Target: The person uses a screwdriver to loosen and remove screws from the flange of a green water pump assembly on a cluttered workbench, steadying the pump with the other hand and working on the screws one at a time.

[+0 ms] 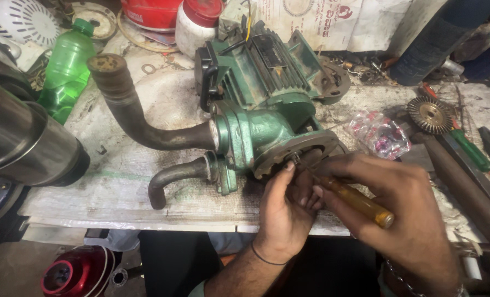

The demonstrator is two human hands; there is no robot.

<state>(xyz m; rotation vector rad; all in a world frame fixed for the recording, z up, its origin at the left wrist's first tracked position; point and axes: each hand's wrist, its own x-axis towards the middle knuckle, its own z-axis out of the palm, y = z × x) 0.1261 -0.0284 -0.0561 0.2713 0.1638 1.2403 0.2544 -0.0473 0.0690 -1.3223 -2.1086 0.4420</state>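
Green cast-metal water pump (261, 104), ribbed motor body and round flanged face, lying on its side on a grimy woven sheet (118, 170) over the workbench, centre of the view. Two rusty bent pipes (140, 118) jutting left from its housing, the upper thick and curved upward, the lower short and hooked down.

Right hand (399, 214) curled shut around an amber-handled screwdriver (355, 201), thumb and forefinger pinching the front of the translucent handle, thin shaft angled up-left to the pump's round face (305, 151). Left hand (286, 212) half closed, thumb raised and touching the flange rim beside the shaft tip, remaining fingers folded under and mostly hidden behind the right hand. Exact spot met by the tip too small to make out; lower edge of the flange covered by both hands.

Green plastic bottle (66, 69) upright at far left, shiny steel cylinder (25, 140) cut off by the left edge. Brass-centred wire wheel (431, 114) and crumpled clear pink-printed bag (380, 133) lying right of the pump.
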